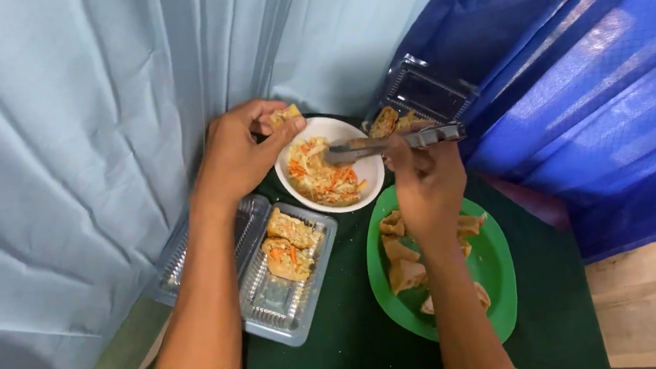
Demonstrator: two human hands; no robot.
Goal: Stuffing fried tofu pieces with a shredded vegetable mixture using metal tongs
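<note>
Now a small piece of fried food (286, 115) is pinched between the fingers of the left hand (237, 158) above the far left rim of a white bowl (368, 173) of shredded vegetables. Metal tongs (390, 143) are gripped in the closed right hand (426, 185), their tips in the bowl. A green plate (493, 268) of fried pieces is seen nearer, right of a clear plastic tray (280, 303).

A table under a dark green cloth (356, 348) carries a white bowl (367, 178) of shredded salad, a green plate (496, 272) of fried pieces, and two clear plastic trays (276, 303), one at the back.
</note>
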